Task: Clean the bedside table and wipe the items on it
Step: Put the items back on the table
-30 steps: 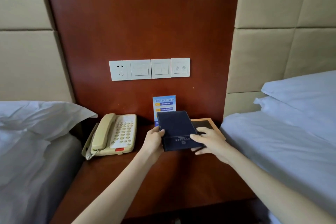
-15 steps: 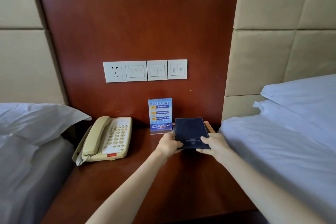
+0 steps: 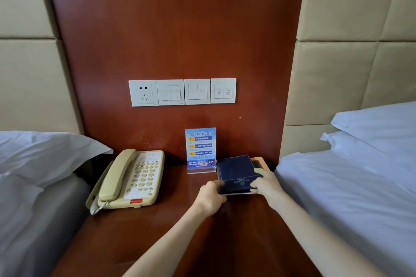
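A dark blue folder lies at the back right of the reddish-brown bedside table, on top of a tan-framed item that shows only at its far right edge. My left hand grips the folder's near left corner. My right hand holds its near right edge, fingers laid over the cover. A beige telephone rests at the left of the table. A blue notice card in a clear stand is upright against the back panel, just left of the folder.
Beds with white linen flank the table: a pillow at left, a mattress and pillows at right. A socket and switch row is mounted on the wooden wall panel above.
Both hands have carried the blue folder away from me and down to the back right of the table, onto the tan-framed item. The notice card, hidden behind it before, now shows fully.
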